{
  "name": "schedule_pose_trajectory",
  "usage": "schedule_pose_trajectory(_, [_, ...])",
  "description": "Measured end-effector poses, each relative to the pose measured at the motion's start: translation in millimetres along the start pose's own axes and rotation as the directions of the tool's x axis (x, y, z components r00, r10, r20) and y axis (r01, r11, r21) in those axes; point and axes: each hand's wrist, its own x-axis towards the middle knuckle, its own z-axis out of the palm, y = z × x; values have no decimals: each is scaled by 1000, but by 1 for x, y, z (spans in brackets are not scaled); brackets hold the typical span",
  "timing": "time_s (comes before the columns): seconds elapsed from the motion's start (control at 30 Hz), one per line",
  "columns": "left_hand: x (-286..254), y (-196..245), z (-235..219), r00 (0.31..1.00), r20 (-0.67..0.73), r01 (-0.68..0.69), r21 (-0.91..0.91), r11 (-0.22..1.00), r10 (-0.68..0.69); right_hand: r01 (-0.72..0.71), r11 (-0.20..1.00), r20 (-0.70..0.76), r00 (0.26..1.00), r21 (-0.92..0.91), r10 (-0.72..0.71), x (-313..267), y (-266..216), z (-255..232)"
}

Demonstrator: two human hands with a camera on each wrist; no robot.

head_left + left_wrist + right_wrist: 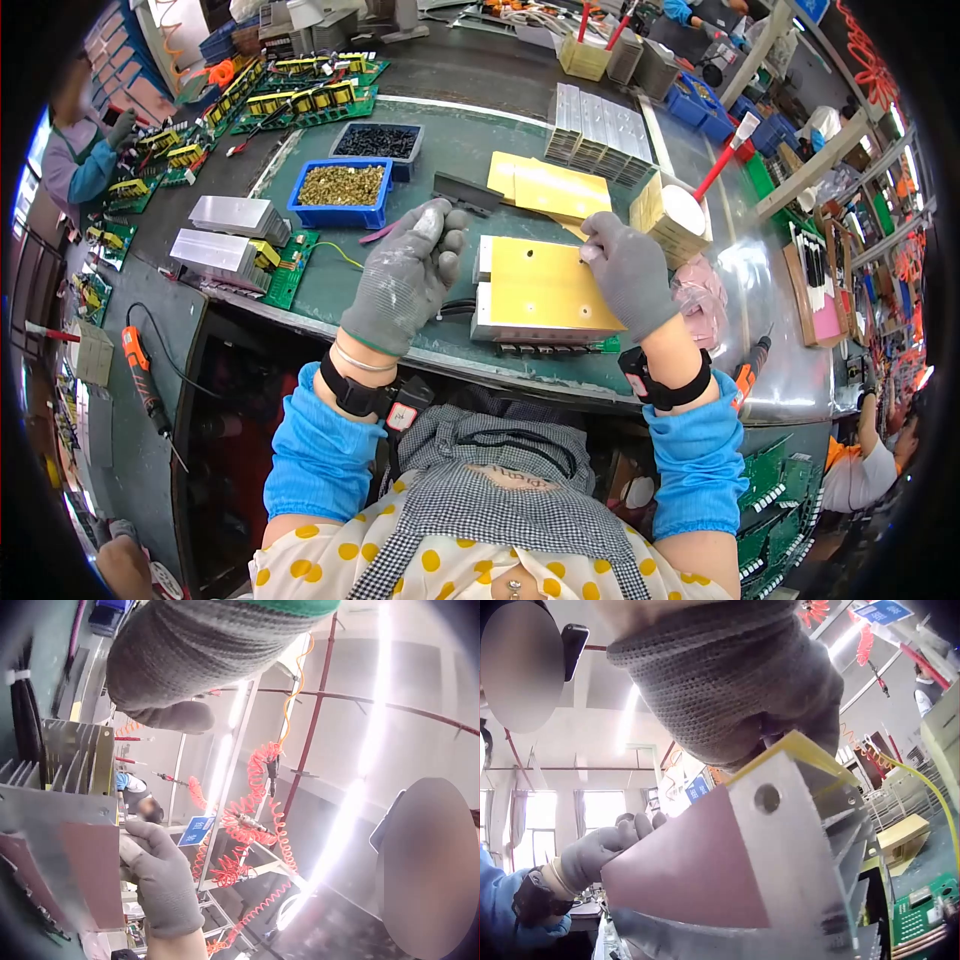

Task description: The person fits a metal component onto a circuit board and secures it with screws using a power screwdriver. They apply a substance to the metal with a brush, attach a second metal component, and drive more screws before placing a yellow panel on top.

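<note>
A yellow sheet with small holes (545, 280) lies on top of a finned metal heat sink (795, 847), which stands on the green bench mat. My gloved right hand (632, 275) has its fingers bent, with the fingertips right at the sheet's upper right corner. From the right wrist, this hand covers part of the sheet's edge (802, 754). Left of the heat sink, my gloved left hand (405, 275) is raised over the mat, fingers curled in toward the thumb. What either hand holds I cannot tell. A brown-pink pad (690, 862) covers part of the heat sink's side.
A blue bin of brass-coloured screws (342, 190) and a grey bin of black parts (378, 142) stand behind my left hand. More yellow sheets (560, 190), stacked heat sinks (600, 130) and a brush in a tub (685, 210) are behind and right. A power screwdriver (752, 370) lies at right.
</note>
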Motion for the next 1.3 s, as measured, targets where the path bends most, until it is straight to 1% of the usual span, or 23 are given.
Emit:
schedule_pose_trajectory(0.07, [5, -4, -9, 999, 37, -21, -5, 1000, 21, 0, 1000, -16, 1000, -29, -1, -1, -4, 1])
schedule_pose_trajectory(0.2, [2, -2, -2, 998, 56, 17, 10, 1000, -17, 12, 998, -59, 998, -57, -16, -4, -8, 4])
schedule_pose_trajectory(0.4, [2, -2, -2, 997, 34, 66, -6, 998, -66, 86, 995, -174, 982, 46, -77, -7, -4, 9])
schedule_pose_trajectory(0.47, [1, -3, 2, 997, 14, 77, 4, 997, -77, 95, 995, -185, 979, 17, -90, -9, -5, 9])
schedule_pose_trajectory(0.6, [-5, -1, 6, 981, 102, 169, -5, 986, -168, 103, 993, -157, 981, -57, -110, -12, -10, 9])
schedule_pose_trajectory(0.67, [-6, -1, 8, 968, 133, 215, 7, 977, -214, 92, 994, -135, 986, -64, -100, -12, -8, 10])
schedule_pose_trajectory(0.7, [-8, 0, 13, 964, 110, 245, -5, 970, -243, 86, 994, -125, 988, -72, -95, -12, -9, 10])
schedule_pose_trajectory(0.8, [-7, 0, 10, 952, 144, 265, 42, 963, -269, 151, 988, -233, 960, -39, -156, -12, -26, -5])
schedule_pose_trajectory(0.83, [-8, 0, 14, 954, 120, 272, 49, 961, -276, 207, 978, -264, 945, 28, -192, -9, -34, -13])
schedule_pose_trajectory(0.9, [-11, 0, 18, 952, 130, 270, 66, 961, -277, 311, 937, -334, 910, 159, -246, -5, -55, -27])
schedule_pose_trajectory(0.93, [-12, -1, 20, 951, 138, 269, 74, 960, -277, 341, 916, -328, 908, 214, -261, -6, -65, -29])
schedule_pose_trajectory(1.0, [-17, -3, 25, 965, 88, 229, 175, 958, -247, 400, 860, -320, 899, 317, -300, -5, -85, -29])
schedule_pose_trajectory(1.03, [-20, -3, 27, 972, 65, 206, 223, 953, -226, 436, 841, -338, 882, 320, -328, -4, -93, -26])
schedule_pose_trajectory(1.13, [-34, -3, 42, 979, -18, 199, 291, 936, -203, 512, 833, -386, 826, 210, -411, -4, -103, -13])
schedule_pose_trajectory(1.17, [-31, -3, 35, 978, 53, 177, 299, 938, -202, 492, 845, -385, 836, 209, -392, -5, -107, -10])
schedule_pose_trajectory(1.23, [-38, -3, 38, 990, 54, 96, 446, 890, -133, 485, 853, -375, 840, 191, -393, -6, -105, -8])
schedule_pose_trajectory(1.27, [-39, -2, 38, 989, 60, 94, 464, 881, -138, 481, 858, -372, 841, 179, -394, -6, -104, -8])
schedule_pose_trajectory(1.3, [-40, -2, 38, 988, 67, 93, 481, 872, -142, 463, 861, -352, 858, 212, -375, -7, -102, -9])
